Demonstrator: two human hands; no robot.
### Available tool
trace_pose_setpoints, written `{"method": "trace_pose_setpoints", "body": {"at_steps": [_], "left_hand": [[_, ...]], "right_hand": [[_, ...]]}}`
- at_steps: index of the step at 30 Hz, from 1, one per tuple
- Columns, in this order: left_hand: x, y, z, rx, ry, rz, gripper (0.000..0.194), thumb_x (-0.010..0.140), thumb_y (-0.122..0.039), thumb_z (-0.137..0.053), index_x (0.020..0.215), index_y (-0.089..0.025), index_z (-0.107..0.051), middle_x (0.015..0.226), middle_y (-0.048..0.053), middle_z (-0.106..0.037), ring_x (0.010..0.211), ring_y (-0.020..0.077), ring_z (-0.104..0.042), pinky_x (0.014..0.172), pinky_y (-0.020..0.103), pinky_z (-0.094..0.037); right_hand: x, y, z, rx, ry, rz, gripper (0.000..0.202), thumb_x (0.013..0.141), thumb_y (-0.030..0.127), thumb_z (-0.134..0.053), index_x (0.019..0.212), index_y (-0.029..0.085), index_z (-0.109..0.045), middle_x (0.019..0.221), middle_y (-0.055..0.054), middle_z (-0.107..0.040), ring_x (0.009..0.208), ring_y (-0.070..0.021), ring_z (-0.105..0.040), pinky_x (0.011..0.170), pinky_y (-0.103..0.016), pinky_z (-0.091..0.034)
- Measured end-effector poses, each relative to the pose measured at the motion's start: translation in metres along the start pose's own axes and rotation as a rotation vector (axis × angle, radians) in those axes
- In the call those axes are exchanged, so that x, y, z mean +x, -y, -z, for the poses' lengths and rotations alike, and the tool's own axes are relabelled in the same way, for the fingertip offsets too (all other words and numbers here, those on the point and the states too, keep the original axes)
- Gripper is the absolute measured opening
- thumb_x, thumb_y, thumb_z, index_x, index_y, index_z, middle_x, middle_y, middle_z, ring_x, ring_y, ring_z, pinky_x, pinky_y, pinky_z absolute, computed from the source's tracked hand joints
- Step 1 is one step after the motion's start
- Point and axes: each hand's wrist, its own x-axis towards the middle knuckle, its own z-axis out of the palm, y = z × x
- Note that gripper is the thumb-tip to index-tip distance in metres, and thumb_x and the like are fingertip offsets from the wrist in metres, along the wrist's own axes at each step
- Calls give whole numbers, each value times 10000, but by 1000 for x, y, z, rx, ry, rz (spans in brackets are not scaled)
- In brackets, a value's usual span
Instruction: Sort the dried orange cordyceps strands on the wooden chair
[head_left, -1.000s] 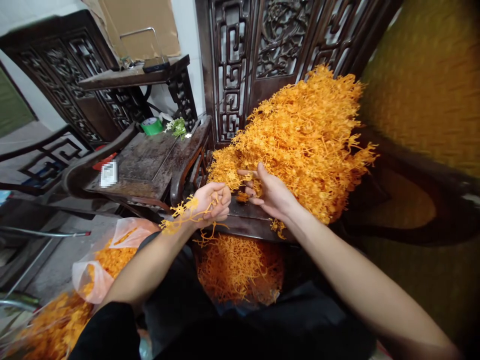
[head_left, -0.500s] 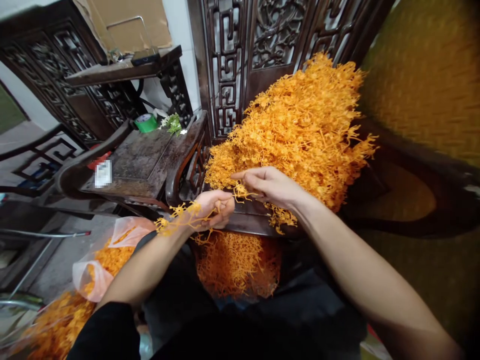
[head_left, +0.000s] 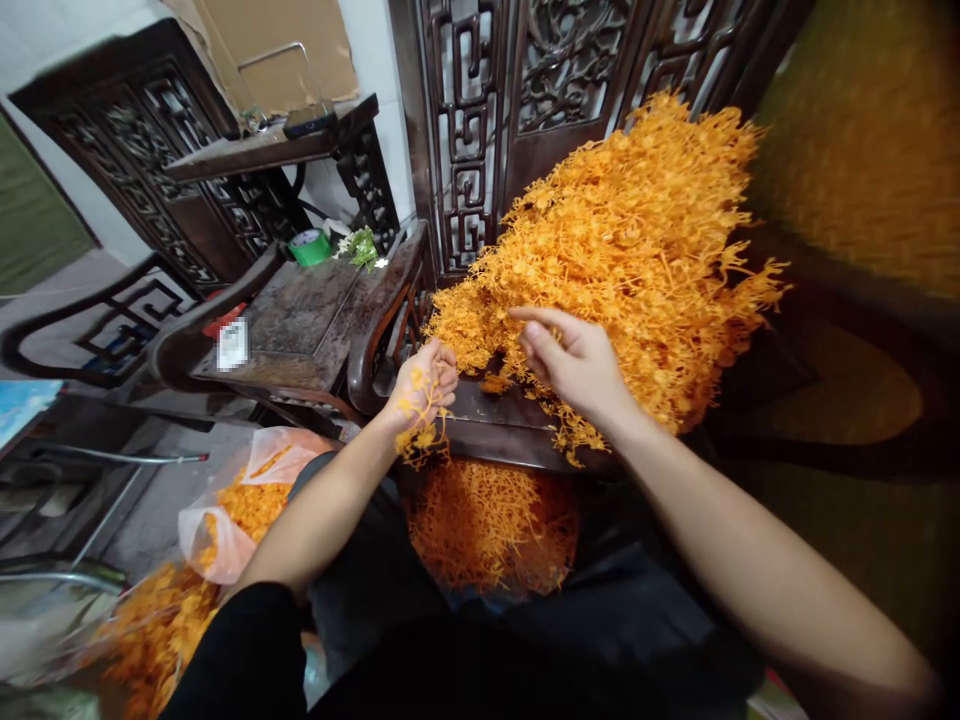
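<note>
My left hand (head_left: 429,382) is closed on an orange branching plastic sprig (head_left: 421,440), whose thin stems and tips hang down across the palm and wrist. My right hand (head_left: 581,360) has its index finger stretched out and its thumb apart, with nothing visible between them; the other fingers are partly hidden. It is in front of a big heap of similar orange plastic pieces (head_left: 630,240) piled on the dark wooden chair seat (head_left: 491,415). A small orange piece (head_left: 496,382) shows between my two hands, over the seat.
Below the seat edge, between my legs, is a mass of thin orange stems (head_left: 487,525). Orange pieces also fill a pale plastic bag (head_left: 225,550) at lower left. On a neighbouring wooden chair seat (head_left: 289,310) lie a green tape roll (head_left: 310,247) and a small white-flowered sprig (head_left: 362,248).
My hands have moved apart: the left drew up and away, the right shifted right with its fingers parting. The small orange piece that was between the fingertips is now out of them.
</note>
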Motion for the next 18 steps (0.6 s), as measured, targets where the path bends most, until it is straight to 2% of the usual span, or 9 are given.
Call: {"method": "trace_pose_setpoints", "body": {"at_steps": [2, 4, 6, 7, 9, 11, 14, 16, 18], "left_hand": [[6, 2, -2, -49, -114, -32, 449, 1050, -502, -421, 755, -177, -515, 449, -80, -386, 305, 47, -259, 347, 159, -150], [10, 6, -5, -94, -203, -100, 443, 1007, -559, -517, 793, -172, -524, 487, -77, -416, 346, 53, -341, 368, 163, -206], [11, 11, -8, -150, -248, -185, 441, 1004, -558, -534, 808, -164, -525, 520, -67, -443, 395, 58, -406, 405, 166, -289], [12, 13, -9, -174, -254, -215, 440, 1017, -547, -515, 804, -162, -518, 527, -64, -442, 412, 57, -416, 424, 166, -319], [10, 14, -11, -185, -241, -228, 440, 1040, -534, -467, 807, -163, -507, 528, -68, -415, 411, 50, -381, 416, 157, -300], [6, 13, -13, -140, -188, -193, 440, 1041, -549, -452, 837, -164, -514, 558, -68, -409, 403, 43, -337, 380, 146, -208], [-6, 10, -15, -10, 17, -88, 432, 1002, -567, -532, 865, -157, -533, 622, -70, -398, 401, 28, -274, 359, 141, -121], [-15, 9, -18, 91, 159, -32, 408, 964, -529, -621, 838, -147, -549, 602, -90, -335, 397, 18, -213, 359, 137, -122], [-22, 9, -22, 166, 223, -14, 386, 945, -472, -666, 774, -150, -539, 557, -112, -258, 387, 13, -159, 361, 133, -118]], "right_hand": [[-12, 5, -17, -149, 129, 145, 372, 989, 524, -605, 1210, 258, -744, 1037, -70, -759, 889, -204, -705, 766, -362, -565], [-22, 8, -32, -279, 287, 282, 515, 904, 573, -710, 1316, 264, -710, 1201, -88, -748, 1071, -260, -703, 928, -422, -554], [-29, 8, -42, -419, 389, 347, 770, 790, 618, -807, 1437, 242, -630, 1220, -118, -740, 1058, -295, -702, 909, -436, -552], [-31, 7, -45, -493, 398, 352, 795, 787, 614, -811, 1453, 226, -615, 1186, -129, -745, 1013, -298, -703, 863, -431, -551], [-31, 5, -46, -590, 328, 334, 552, 902, 548, -717, 1344, 218, -684, 1072, -120, -751, 912, -273, -689, 791, -408, -526], [-25, 4, -40, -537, 166, 289, 305, 1003, 473, -591, 1095, 226, -744, 956, -87, -731, 840, -228, -655, 767, -379, -494], [-11, 1, -26, -220, -62, 115, 387, 1006, 550, -561, 804, 228, -634, 704, -23, -589, 653, -159, -533, 625, -311, -428], [-1, -3, -21, 33, -106, -38, 456, 951, 647, -598, 756, 237, -559, 578, 29, -425, 516, -121, -384, 496, -275, -313], [10, -8, -20, 208, -104, -140, 510, 878, 704, -660, 724, 244, -500, 536, 65, -313, 458, -95, -271, 444, -256, -210]]}}
